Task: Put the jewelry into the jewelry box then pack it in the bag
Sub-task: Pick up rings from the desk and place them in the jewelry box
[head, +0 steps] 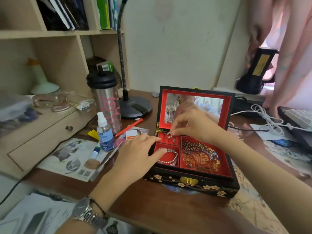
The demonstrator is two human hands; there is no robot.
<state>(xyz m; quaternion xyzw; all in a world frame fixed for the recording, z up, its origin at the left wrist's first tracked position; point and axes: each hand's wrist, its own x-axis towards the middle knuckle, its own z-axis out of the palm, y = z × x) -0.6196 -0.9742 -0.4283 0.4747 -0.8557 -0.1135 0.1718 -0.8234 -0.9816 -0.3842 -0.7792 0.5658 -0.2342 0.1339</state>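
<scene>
Between right hand [194, 127] fingertips: ring [169, 134].

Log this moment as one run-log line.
right hand: pinching ring over box | left hand: on box edge | bracelet: in box | lid: open

Lighting: I read soft daylight entering from the upper right through the curtain [287, 48], overexposed pink there. Centre evenly lit; I see a glossy sheen on the desk [152, 200]. Focus: centre fairly sharp. Edges: I note heavy blur and wide-angle bending, notably on the shelf [42, 33].
</scene>
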